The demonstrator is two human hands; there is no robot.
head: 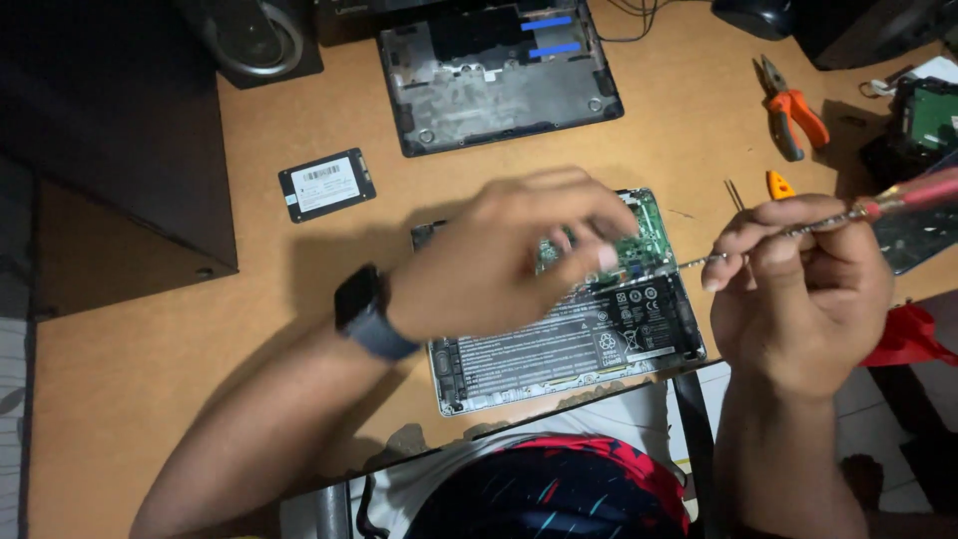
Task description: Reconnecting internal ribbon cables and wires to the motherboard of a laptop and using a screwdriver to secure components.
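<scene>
Right grip (798,289) is clenched round a screwdriver (848,213), thumb and fingers curled over its thin metal shaft; the red handle sticks out to the right, and the tip points left toward the open laptop (569,329) at its right edge. Left grip (509,255), with a dark watch (367,314) on the wrist, hovers over the laptop with fingertips pinched together above the green board (644,235); whether they hold anything small I cannot tell, since the hand is blurred.

That laptop lies on the bench (150,349) with its bottom off, a black battery (579,334) filling the near half and the board at the far right corner. Its removed cover (499,90) lies further back, inner side up, with two blue strips. A small black drive (326,185) with a white label sits on the bench to the left, well apart from the laptop. Orange pliers (793,115) lie at the far right, and a small orange-handled tool (778,185) near the right hand. A dark speaker (254,40) stands at the back left corner
</scene>
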